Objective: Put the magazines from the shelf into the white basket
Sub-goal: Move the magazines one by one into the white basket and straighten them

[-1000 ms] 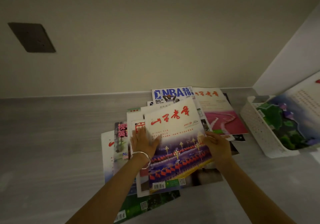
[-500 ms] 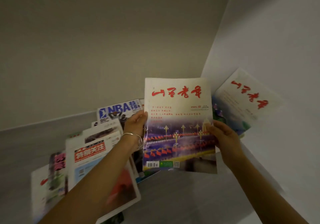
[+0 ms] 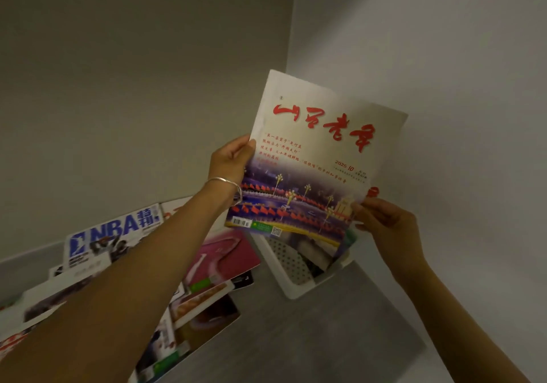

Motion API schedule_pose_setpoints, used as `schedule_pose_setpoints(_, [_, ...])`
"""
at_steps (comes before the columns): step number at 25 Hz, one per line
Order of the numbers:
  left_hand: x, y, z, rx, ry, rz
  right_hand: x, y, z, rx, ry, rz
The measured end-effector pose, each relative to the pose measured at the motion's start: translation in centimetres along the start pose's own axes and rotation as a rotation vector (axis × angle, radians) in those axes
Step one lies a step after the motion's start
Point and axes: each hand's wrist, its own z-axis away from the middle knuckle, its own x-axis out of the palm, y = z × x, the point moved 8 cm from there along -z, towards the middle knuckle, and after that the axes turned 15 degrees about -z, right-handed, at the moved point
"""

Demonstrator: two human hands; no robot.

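I hold a magazine (image 3: 313, 157) with a cream cover, red brush lettering and a night street photo, upright and tilted, above the white basket (image 3: 291, 270). My left hand (image 3: 229, 160), with a silver bangle on the wrist, grips its left edge. My right hand (image 3: 384, 223) pinches its lower right corner. The perforated basket stands on the grey shelf (image 3: 325, 332) in the right corner, mostly hidden behind the magazine; another magazine's edge shows inside it. A loose pile of magazines lies to the left, with an NBA magazine (image 3: 109, 237) and a pink-covered magazine (image 3: 220, 257) showing.
The beige back wall (image 3: 133, 86) and the white side wall (image 3: 444, 57) meet in a corner just behind the held magazine. The pile spreads over the shelf's left half, partly under my left forearm.
Both hands lifted the red-lettered magazine off the pile and carried it right and up. It now hangs over the basket, covering the magazine that stands there.
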Motion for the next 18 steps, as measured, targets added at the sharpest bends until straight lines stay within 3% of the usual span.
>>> schedule_pose_setpoints(5, [4.6,-1.3,-3.5,0.005,-0.054,-0.036,-3.3,2.9,-1.4,-0.009,0.028,0.083])
schedule_pose_setpoints(14, [11.1,-10.3,-5.2,-0.227,-0.093,0.042,-6.0,8.4,-1.1,0.036,0.085,0.241])
schedule_pose_setpoints(18, [12.4,-11.5,-5.7,-0.181,-0.099,-0.037,-6.0,9.2,-1.1,0.021,0.112,0.299])
